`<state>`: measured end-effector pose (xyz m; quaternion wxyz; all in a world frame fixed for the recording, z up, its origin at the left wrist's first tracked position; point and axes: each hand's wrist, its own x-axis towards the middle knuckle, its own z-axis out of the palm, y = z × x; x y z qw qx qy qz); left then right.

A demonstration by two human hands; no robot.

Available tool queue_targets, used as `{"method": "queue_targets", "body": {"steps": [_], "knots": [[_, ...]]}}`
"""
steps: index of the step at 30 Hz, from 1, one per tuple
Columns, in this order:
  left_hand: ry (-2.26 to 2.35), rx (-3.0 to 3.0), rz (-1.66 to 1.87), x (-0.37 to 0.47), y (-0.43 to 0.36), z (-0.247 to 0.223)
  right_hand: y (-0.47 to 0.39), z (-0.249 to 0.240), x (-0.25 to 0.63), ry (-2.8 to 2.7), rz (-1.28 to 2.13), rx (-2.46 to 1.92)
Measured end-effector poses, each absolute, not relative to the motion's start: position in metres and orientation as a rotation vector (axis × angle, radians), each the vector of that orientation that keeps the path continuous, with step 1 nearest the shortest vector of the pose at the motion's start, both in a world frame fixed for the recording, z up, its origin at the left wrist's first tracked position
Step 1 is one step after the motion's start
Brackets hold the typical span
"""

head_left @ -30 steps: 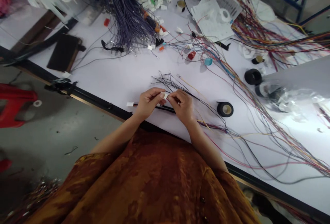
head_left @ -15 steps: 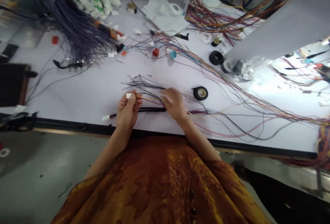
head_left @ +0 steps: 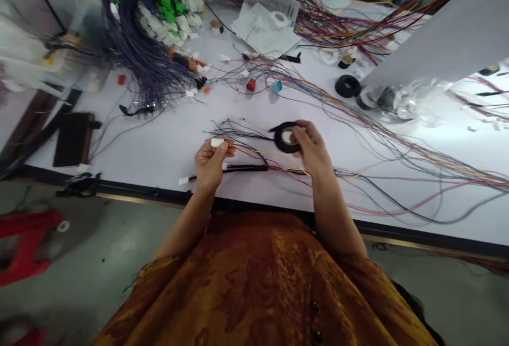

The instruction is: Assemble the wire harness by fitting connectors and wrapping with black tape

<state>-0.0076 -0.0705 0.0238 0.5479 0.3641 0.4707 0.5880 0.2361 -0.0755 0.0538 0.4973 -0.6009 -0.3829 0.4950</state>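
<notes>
Between the thumb and fingers of my left hand (head_left: 210, 164) is a white connector (head_left: 217, 143), with yellow and red wires running from it to the right. My right hand (head_left: 315, 149) grips a roll of black tape (head_left: 280, 145) by its right side, thumb at the core. Under the roll, thin black wires (head_left: 248, 132) with bare-looking ends fan out to the left. Nearer me lies a black-wrapped branch (head_left: 248, 167) of the wire bundle, and a second white connector (head_left: 184, 180) ends a branch left of my left hand.
Purple wires (head_left: 139, 65) and green and white connectors (head_left: 165, 3) are heaped at the back left. Another black tape roll (head_left: 347, 86) sits right of a red connector (head_left: 251, 85) and a blue connector (head_left: 277, 86). Long loose wires (head_left: 382, 141) cross the right side.
My right hand has left the wires, moved right and lifted the black tape roll off the table. My left hand keeps the white connector. The whole view has shifted.
</notes>
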Motion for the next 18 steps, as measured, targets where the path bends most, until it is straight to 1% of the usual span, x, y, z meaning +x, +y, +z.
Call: {"method": "queue_targets", "body": {"steps": [2,4,11,14,18], "knots": [[1.105,0.965,1.351,-0.015,-0.067,0.027,-0.071,0.066,0.202,-0.915,1.462,-1.272],[1.101,1.054,1.301,-0.022,-0.063,0.03,-0.064,0.07,0.178,-0.884,1.594,-1.187],[1.096,1.225,1.158,-0.037,-0.051,0.043,-0.049,0.068,0.159,-0.895,1.658,-1.207],[1.098,1.222,1.073,-0.039,-0.046,0.049,-0.062,0.07,0.155,-1.061,1.545,-1.269],[1.164,1.13,0.963,-0.038,-0.042,0.055,-0.103,0.066,0.141,-1.515,1.014,-1.311]]}}
